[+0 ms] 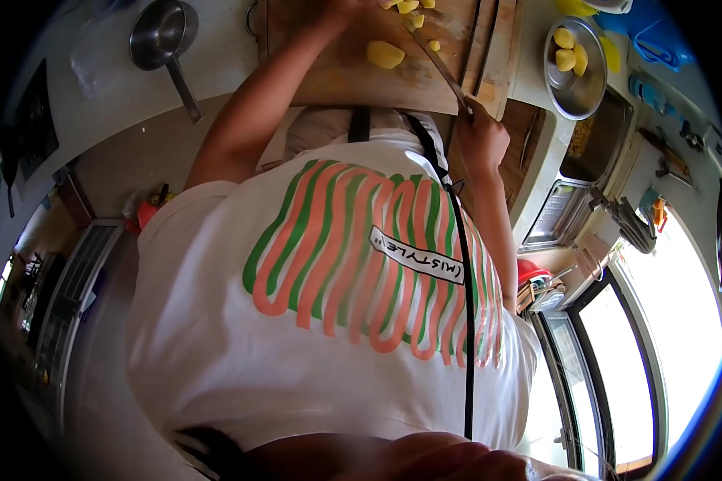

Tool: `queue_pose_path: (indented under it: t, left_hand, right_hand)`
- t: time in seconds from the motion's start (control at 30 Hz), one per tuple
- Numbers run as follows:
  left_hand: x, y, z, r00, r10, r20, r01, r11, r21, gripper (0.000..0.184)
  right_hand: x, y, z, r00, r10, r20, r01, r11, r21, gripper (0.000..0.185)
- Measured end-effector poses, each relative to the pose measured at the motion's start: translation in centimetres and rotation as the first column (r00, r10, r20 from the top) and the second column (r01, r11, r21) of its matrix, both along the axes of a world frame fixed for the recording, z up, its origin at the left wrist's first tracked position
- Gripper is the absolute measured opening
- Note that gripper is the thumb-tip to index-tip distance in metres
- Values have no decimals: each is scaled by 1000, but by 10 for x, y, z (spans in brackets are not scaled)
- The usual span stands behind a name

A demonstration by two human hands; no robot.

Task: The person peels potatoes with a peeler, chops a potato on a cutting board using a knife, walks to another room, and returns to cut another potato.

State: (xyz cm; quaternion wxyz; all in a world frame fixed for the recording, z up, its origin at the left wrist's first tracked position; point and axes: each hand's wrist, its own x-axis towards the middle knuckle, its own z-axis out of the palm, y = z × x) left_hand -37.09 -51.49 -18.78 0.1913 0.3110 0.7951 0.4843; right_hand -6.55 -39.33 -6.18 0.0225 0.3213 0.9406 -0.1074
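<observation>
Shirt (337, 264) nearest, right hand (481, 135) grips knife (439, 64) slanting seemingly forward-left; left hand (363, 4), can't tell.

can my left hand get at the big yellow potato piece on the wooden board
Probably yes: the left hand is close, nothing visible blocks the potato piece, and the metal knife is to its right.

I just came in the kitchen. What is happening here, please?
A person is at a wooden board, with a knife in the right hand. The blade's tip is by small yellow pieces, which look like potato. The left hand is near them, partly out of view, so its grip is unclear. A larger piece lies nearer the person, and more sit in a metal bowl on the right.
</observation>
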Motion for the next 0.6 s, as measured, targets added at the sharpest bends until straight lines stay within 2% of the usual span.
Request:
queue_pose_path:
  t: [0.03,0.13,0.17,0.23,0.27,0.3,0.4,0.43,0.53,0.6]
  left_hand:
    - [0,4,-4,1000,-14,16,13,996,92,60]
    - [12,10,49,929,-173,-328,215,972,95,58]
    - [15,14,52,834,-206,-512,244,970,9,55]
    - [8,23,34,839,-195,-508,195,979,-54,50]
    - [5,26,23,841,-189,-507,169,982,-86,48]
    - [8,25,39,879,-135,-458,92,989,-115,38]
    - [3,16,27,969,-69,-238,85,994,61,31]
    - [14,7,27,959,-13,-282,52,990,131,27]
    - [56,-30,7,974,-125,-191,141,987,77,33]
    - [74,-48,17,834,-286,-472,314,949,-22,36]
  right_hand:
    - [0,2,0,1000,25,6,-25,999,25,17]
    - [0,10,-1,993,108,36,-111,988,104,24]
    - [-2,13,0,988,141,56,-148,980,134,26]
    - [-2,19,-2,978,181,106,-198,963,181,33]
    - [-1,18,-3,986,144,85,-156,977,148,31]
    - [1,16,-3,992,106,66,-113,987,115,29]
    - [7,8,-1,999,-38,16,38,999,3,22]
    - [10,5,0,996,-90,6,90,995,-40,20]
    - [23,7,-10,988,-146,-51,137,981,-140,20]
    - [25,7,-10,986,-153,-62,138,969,-206,23]
